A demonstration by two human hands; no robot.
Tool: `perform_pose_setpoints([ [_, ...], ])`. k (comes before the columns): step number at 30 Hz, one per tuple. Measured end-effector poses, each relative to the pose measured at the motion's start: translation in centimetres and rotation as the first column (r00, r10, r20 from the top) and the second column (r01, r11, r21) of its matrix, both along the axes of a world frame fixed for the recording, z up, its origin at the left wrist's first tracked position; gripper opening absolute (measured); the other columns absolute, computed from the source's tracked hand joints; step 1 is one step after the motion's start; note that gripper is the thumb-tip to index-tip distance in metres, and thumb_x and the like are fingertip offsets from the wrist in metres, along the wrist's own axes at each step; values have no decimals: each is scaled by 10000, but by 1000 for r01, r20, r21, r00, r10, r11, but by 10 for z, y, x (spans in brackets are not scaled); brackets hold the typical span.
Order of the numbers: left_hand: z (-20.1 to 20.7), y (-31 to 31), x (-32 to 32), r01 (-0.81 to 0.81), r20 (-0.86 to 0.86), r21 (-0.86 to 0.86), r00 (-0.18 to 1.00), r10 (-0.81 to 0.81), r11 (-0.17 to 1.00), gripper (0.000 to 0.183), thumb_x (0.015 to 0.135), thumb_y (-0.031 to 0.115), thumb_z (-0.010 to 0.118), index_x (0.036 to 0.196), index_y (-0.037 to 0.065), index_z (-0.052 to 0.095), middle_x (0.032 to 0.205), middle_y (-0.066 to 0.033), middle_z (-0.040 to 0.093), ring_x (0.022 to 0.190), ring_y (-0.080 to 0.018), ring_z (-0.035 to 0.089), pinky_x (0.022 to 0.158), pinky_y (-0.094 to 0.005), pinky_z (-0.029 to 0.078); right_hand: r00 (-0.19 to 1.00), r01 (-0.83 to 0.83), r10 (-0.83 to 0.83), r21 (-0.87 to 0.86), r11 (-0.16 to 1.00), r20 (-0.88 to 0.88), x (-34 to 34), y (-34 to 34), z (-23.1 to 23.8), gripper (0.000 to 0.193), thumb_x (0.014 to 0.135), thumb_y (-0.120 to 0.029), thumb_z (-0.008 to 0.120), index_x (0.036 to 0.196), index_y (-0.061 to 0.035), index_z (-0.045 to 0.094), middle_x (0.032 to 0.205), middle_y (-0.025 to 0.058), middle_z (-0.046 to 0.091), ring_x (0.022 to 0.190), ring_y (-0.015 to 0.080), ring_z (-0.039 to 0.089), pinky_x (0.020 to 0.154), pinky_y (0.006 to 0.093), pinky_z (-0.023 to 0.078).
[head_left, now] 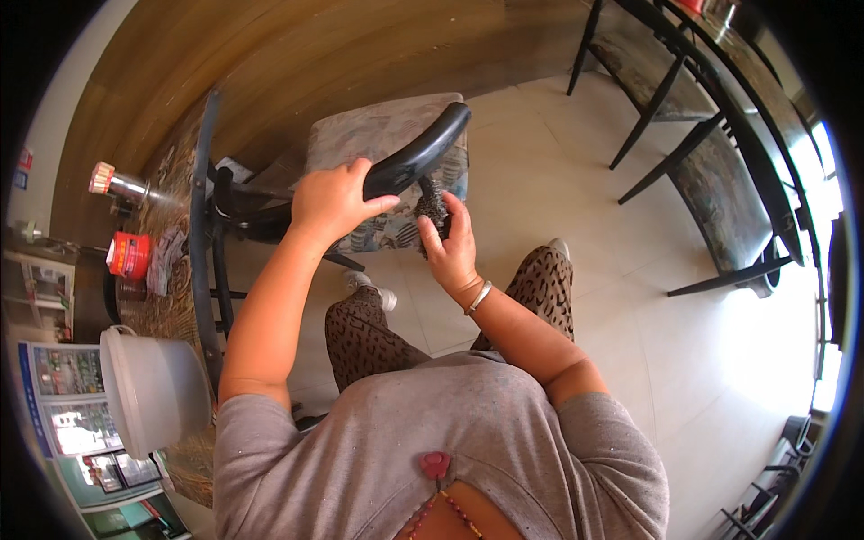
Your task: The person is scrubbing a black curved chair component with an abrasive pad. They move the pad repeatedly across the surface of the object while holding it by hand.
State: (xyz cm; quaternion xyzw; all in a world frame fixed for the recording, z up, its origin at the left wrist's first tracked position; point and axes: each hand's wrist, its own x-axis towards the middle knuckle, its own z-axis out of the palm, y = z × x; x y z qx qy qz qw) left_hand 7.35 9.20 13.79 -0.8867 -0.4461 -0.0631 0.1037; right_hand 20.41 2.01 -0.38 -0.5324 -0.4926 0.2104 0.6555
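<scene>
A chair with a curved black back rail [423, 148] and a patterned fabric seat [355, 126] stands in front of me. My left hand [328, 202] is wrapped over the middle of the rail, with the thumb along its near side. In my right hand [453, 247] is a dark, rough scouring pad that looks like steel wool [432, 207], gripped between thumb and fingers. The pad is against the slim black post just under the rail's right part. The fingers of my right hand partly cover it.
Along the left runs a table with a dark edge [205, 171], bearing a white bucket [162, 387], a red tub [130, 256], a crumpled cloth [167, 261] and a toothpick holder [117, 184]. More chairs [711, 193] stand at the right by another table. A wooden panel [297, 45] is behind.
</scene>
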Motion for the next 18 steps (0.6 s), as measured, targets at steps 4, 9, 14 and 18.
perform_pose_setpoints([
  [4, -9, 17, 1, 92, 27, 204, 995, -100, 975, 412, 786, 492, 605, 759, 82, 585, 596, -115, 599, 535, -318, 590, 469, -399, 456, 999, 15, -17, 88, 996, 27, -4, 14, 7, 459, 813, -225, 638, 1184, -32, 448, 1007, 182, 524, 894, 363, 541, 752, 399, 449],
  [9, -3, 49, 36, 6, -10, 151, 1000, -5, 989, 460, 832, 531, 506, 797, 84, 608, 653, -140, 620, 617, -335, 605, 521, -421, 469, 999, 15, -16, 20, 1000, 33, -1, 32, 12, 447, 823, -248, 624, 1182, -39, 458, 1010, 179, 530, 858, 357, 555, 740, 401, 457],
  [14, -23, 51, 53, 29, 52, 272, 998, -45, 962, 462, 868, 496, 465, 671, 88, 553, 605, -118, 603, 547, -324, 590, 477, -428, 456, 990, 127, -125, 19, 992, -57, 11, 38, 3, 424, 830, -224, 608, 1176, -31, 457, 1084, 184, 508, 948, 355, 533, 798, 392, 450],
  [18, -21, 45, 57, 4, 17, 301, 1000, -9, 954, 438, 884, 466, 455, 669, 97, 554, 594, -109, 604, 546, -314, 592, 479, -432, 454, 972, 236, -235, 137, 962, -17, 15, 56, 5, 395, 813, -174, 595, 1152, -26, 457, 1168, 192, 460, 1013, 372, 510, 861, 404, 435],
])
